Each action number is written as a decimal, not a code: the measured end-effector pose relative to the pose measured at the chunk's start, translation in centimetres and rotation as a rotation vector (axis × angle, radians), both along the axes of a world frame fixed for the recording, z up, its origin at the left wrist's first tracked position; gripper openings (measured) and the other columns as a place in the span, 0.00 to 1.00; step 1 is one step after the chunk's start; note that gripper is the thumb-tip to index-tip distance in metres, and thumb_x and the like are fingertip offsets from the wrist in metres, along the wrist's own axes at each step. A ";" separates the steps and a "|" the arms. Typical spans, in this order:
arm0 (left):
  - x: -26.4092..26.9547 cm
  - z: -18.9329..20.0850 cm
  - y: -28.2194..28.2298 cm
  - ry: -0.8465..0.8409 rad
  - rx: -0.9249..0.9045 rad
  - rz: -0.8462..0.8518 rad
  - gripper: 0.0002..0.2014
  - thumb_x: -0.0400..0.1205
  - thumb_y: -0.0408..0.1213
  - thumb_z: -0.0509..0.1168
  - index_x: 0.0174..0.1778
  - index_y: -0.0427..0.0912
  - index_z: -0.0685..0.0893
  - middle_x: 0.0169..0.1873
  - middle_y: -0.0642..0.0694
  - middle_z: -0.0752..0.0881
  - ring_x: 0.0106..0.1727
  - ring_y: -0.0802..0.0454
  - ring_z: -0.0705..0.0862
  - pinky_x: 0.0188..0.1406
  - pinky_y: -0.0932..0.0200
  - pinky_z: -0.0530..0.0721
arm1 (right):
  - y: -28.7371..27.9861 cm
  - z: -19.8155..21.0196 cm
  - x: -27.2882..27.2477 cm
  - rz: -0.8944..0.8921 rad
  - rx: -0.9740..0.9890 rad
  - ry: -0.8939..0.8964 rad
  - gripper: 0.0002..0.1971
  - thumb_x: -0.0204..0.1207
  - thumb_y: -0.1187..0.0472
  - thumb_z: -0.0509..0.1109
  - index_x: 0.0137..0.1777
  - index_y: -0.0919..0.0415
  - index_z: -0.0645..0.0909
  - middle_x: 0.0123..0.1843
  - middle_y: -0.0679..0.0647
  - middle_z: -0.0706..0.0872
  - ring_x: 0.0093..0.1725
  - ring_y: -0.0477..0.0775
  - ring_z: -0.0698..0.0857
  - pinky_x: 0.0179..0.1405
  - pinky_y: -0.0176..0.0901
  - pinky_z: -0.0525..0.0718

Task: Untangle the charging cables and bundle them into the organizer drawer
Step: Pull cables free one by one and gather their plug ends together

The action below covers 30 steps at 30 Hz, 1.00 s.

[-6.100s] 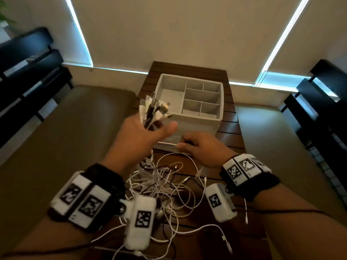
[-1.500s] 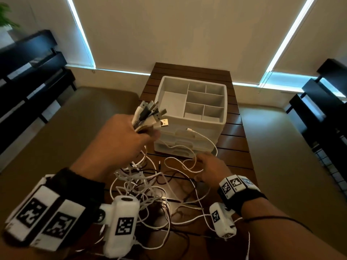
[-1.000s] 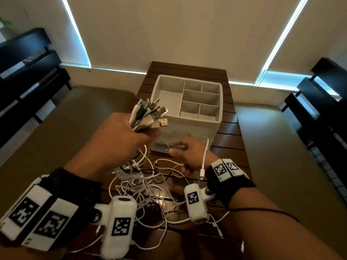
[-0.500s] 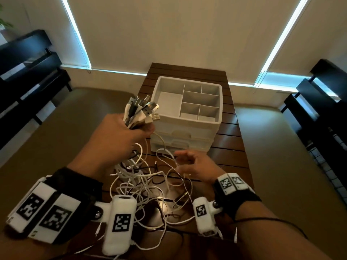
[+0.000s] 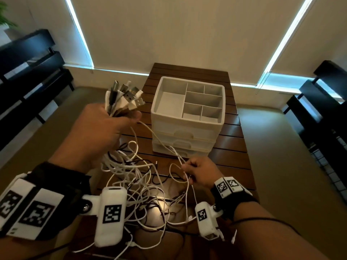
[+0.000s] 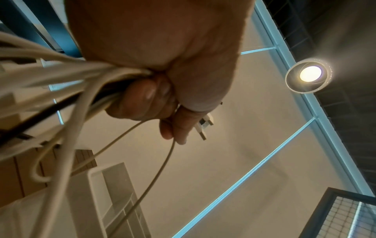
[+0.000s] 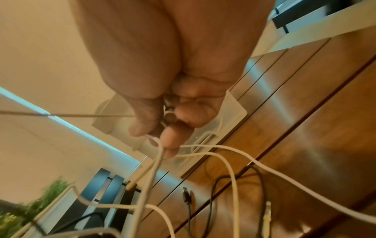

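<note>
On the wooden table (image 5: 232, 162) the cables (image 5: 135, 177) lie knotted. My left hand (image 5: 101, 130) clenches the plugs (image 5: 124, 98), my right hand (image 5: 199, 171) pinches one white cable (image 5: 159, 139); a hard pull may tighten knots.

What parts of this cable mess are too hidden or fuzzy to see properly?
- Organizer drawers: shut fronts hide their insides, head view.
- Cable tangle: the wrist cameras cover part of it in the head view, so the cables cannot be counted.
- Plugs in left hand: fingers hide most, left wrist view.
- Right hand: blurred; which white cable it pinches is unclear.
</note>
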<state>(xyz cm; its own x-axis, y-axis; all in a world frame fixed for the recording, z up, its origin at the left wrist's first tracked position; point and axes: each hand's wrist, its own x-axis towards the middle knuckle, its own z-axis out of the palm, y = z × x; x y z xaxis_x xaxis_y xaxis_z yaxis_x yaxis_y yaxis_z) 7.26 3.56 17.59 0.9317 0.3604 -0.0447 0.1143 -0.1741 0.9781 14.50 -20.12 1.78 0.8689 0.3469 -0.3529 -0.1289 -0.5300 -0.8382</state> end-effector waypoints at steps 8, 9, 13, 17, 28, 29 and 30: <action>-0.2 0.0 -0.6 0.023 0.624 0.174 0.05 0.75 0.32 0.73 0.42 0.44 0.84 0.30 0.48 0.83 0.31 0.53 0.80 0.25 0.62 0.75 | -1.7 2.7 1.3 -0.120 -0.126 -0.291 0.11 0.72 0.61 0.77 0.31 0.54 0.81 0.28 0.52 0.87 0.22 0.42 0.82 0.25 0.34 0.81; -0.2 -0.2 -1.7 0.022 0.576 0.106 0.05 0.77 0.34 0.74 0.43 0.47 0.85 0.30 0.51 0.83 0.30 0.57 0.80 0.23 0.65 0.73 | -1.3 3.4 1.2 -0.084 -0.139 -0.311 0.12 0.72 0.60 0.78 0.30 0.53 0.81 0.27 0.51 0.87 0.23 0.42 0.83 0.26 0.35 0.81; 0.4 -2.4 -6.0 0.071 0.425 -0.191 0.05 0.76 0.39 0.75 0.36 0.46 0.88 0.27 0.52 0.86 0.26 0.62 0.82 0.23 0.62 0.81 | 0.6 5.7 0.4 0.090 -0.042 -0.342 0.07 0.71 0.62 0.79 0.34 0.56 0.85 0.29 0.50 0.87 0.25 0.41 0.83 0.26 0.34 0.81; 1.3 -4.5 -6.8 0.232 0.428 -0.278 0.09 0.78 0.42 0.74 0.34 0.42 0.87 0.26 0.47 0.85 0.23 0.56 0.78 0.18 0.68 0.71 | 1.1 6.8 0.4 0.138 0.025 -0.471 0.02 0.72 0.59 0.78 0.44 0.53 0.88 0.40 0.49 0.90 0.39 0.48 0.88 0.38 0.42 0.85; -0.1 3.5 -2.8 -0.012 0.428 0.017 0.12 0.74 0.42 0.76 0.32 0.38 0.86 0.17 0.48 0.76 0.19 0.53 0.69 0.26 0.55 0.71 | -1.7 1.7 1.8 0.059 -0.101 -0.271 0.08 0.77 0.64 0.71 0.38 0.54 0.79 0.35 0.58 0.88 0.30 0.48 0.85 0.33 0.43 0.84; -0.4 4.0 -2.4 -0.022 0.397 0.009 0.11 0.72 0.44 0.78 0.31 0.42 0.87 0.16 0.50 0.76 0.21 0.51 0.70 0.28 0.52 0.72 | -1.8 1.5 1.9 0.030 -0.110 -0.275 0.09 0.77 0.64 0.71 0.37 0.52 0.78 0.35 0.57 0.89 0.32 0.51 0.87 0.36 0.46 0.86; -0.6 4.3 -2.0 -0.021 0.358 0.000 0.10 0.68 0.47 0.79 0.30 0.46 0.88 0.15 0.50 0.76 0.21 0.48 0.71 0.30 0.49 0.73 | -1.9 1.3 2.1 -0.017 -0.127 -0.299 0.10 0.77 0.63 0.70 0.36 0.50 0.78 0.35 0.56 0.89 0.34 0.52 0.88 0.39 0.47 0.87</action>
